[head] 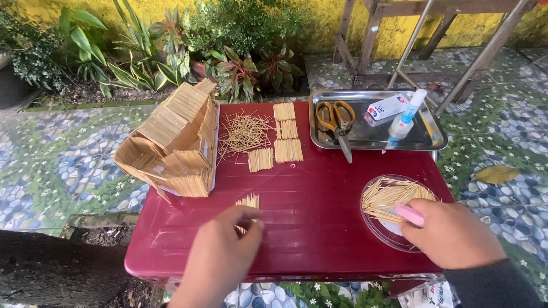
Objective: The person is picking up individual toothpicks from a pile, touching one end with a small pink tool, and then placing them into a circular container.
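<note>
Red and glossy, the small table (319,228) stands outdoors on a pebble-patterned floor with green plants along a yellow wall behind it. At the near edge, the left hand (220,256) lies palm down with its fingers curled loosely onto a short glued row of toothpicks (248,201), the fingertips covering the row's near end; nothing is gripped, only pressed. The right hand (451,234) rests over the near rim of a clear round dish (374,228) at the table's right edge, closed narrowly around a small pink object (410,214) whose tip points into the loose toothpick heap (391,197) lying in that dish. Between the 2 hands the red top is bare, giving open room across the middle; the dish itself sits tight against the right edge and slightly overhangs the near corner. Farther out, 4 finished toothpick panels (284,134) lie in the centre rear beside a scattered pile of loose sticks (244,132). On the left rear corner a toothpick model house (174,142) overhangs the left edge. At the right rear, a steel tray (425,140) holds yellow-handled scissors (335,120), a white box (387,107) and a glue bottle (406,117).
</note>
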